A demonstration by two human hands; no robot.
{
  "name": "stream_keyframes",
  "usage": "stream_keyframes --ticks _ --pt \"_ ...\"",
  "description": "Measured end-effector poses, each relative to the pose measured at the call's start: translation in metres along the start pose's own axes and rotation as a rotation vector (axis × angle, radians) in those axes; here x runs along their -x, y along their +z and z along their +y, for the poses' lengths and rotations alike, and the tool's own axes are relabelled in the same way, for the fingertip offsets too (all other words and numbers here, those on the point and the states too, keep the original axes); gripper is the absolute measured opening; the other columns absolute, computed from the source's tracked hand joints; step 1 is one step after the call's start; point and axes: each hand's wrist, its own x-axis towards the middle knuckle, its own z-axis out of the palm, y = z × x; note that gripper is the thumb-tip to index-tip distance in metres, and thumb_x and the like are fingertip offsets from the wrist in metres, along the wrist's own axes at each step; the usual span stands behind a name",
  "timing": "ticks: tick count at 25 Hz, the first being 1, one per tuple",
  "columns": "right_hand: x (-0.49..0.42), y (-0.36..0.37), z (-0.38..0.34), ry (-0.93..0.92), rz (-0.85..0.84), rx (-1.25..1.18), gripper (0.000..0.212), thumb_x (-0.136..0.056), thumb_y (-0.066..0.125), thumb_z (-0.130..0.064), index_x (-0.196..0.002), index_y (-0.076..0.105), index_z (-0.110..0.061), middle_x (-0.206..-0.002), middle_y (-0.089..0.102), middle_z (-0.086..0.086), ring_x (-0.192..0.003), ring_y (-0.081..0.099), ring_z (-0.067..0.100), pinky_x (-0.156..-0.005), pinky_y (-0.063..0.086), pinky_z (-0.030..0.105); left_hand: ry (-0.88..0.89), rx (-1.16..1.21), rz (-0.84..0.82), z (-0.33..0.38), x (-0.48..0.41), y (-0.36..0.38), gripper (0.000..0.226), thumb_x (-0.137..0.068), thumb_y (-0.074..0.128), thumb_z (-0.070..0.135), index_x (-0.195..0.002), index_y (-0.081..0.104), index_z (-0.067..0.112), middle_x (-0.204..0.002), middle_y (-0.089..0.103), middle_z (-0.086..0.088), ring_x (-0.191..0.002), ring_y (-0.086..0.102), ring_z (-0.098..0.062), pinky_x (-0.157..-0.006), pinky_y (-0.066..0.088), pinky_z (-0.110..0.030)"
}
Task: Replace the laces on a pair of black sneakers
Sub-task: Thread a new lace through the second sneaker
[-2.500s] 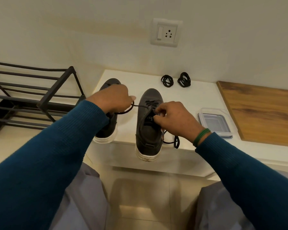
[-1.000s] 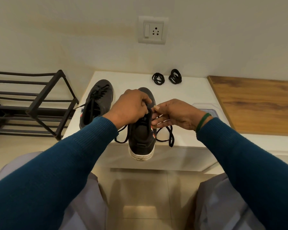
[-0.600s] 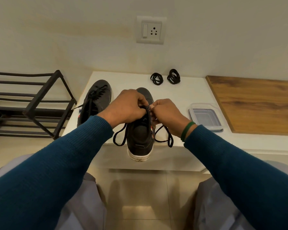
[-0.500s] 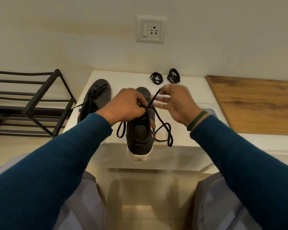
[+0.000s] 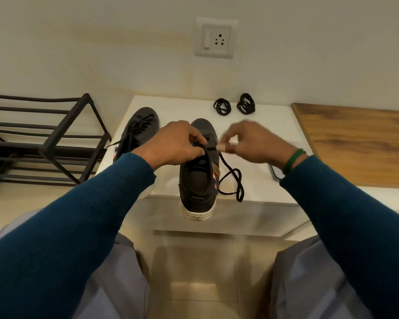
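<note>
1. A clear tray (image 5: 275, 174) lies on the white counter (image 5: 270, 127) just under the right wrist. The wrist and blue sleeve (image 5: 332, 203) cover most of it, so what it holds cannot be told.
2. The left hand (image 5: 177, 143) has its fingers curled, with thumb and forefinger pinching the black lace (image 5: 231, 180) at the upper eyelets of the near sneaker (image 5: 197, 183).
3. The right hand (image 5: 256, 143) is blurred. Its fingertips are drawn together on the same lace, just right of the left hand's pinch, and a green band (image 5: 294, 160) circles the wrist.
4. The near sneaker sits under and between both hands, toe toward the wall and heel hanging over the counter's front edge. The loose lace loops on the counter below the right hand.
5. The second sneaker (image 5: 139, 132) is just left of the left hand and partly behind the left sleeve. It is laced, and one end trails off the counter.
6. Two coiled black laces (image 5: 222, 107) (image 5: 246, 104) lie beyond the right hand, near the wall and apart from each other.
7. Around them are a black shoe rack (image 5: 55, 139) well left of the left hand, a wooden board (image 5: 355, 143) right of the right hand, and a wall socket (image 5: 217, 39) above both.
</note>
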Motion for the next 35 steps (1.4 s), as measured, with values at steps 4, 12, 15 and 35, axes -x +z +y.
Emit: stream_keyframes --ticks 4,12,15,35 --pt "-0.007 -0.037 -0.001 -0.123 0.602 -1.562 0.025 -0.101 0.04 -0.008 -0.082 0.053 -0.018 -0.074 0.061 0.0 -0.071 0.058 0.016 -0.063 0.039 0.028 -0.013 0.043 -0.008 -0.002 0.0 -0.001 0.022 -0.083 0.075 0.031 -0.105 0.076 0.035 -0.086 0.057 0.029 -0.083 0.054 0.006 -0.081 0.042 -0.017" --pt "-0.02 0.015 0.014 0.081 -0.163 0.298 0.016 -0.092 0.067 -0.041 -0.093 0.072 -0.026 -0.079 0.059 -0.011 -0.074 0.054 0.01 -0.06 0.037 0.024 -0.019 0.051 -0.009 -0.003 -0.002 0.002 0.024 -0.085 0.076 0.029 -0.109 0.076 0.032 -0.09 0.058 0.025 -0.082 0.052 0.007 -0.077 0.041 -0.014" --pt "-0.017 0.012 0.018 0.004 -0.128 0.184 0.01 -0.094 0.067 -0.029 -0.092 0.074 -0.023 -0.084 0.067 -0.006 -0.081 0.059 0.011 -0.064 0.042 0.023 -0.009 0.05 -0.017 -0.004 -0.002 0.002 0.024 -0.085 0.076 0.029 -0.109 0.076 0.032 -0.089 0.058 0.025 -0.08 0.052 0.008 -0.069 0.035 -0.009" --pt "-0.005 0.034 0.03 0.578 -0.243 -0.081 0.027 -0.104 0.05 -0.021 -0.108 0.066 0.001 -0.084 0.063 0.011 -0.061 0.048 0.017 -0.054 0.045 0.029 0.003 0.015 0.021 -0.012 -0.006 0.002 0.022 -0.084 0.075 0.029 -0.106 0.076 0.032 -0.082 0.054 0.03 -0.078 0.05 0.011 -0.065 0.033 -0.007"
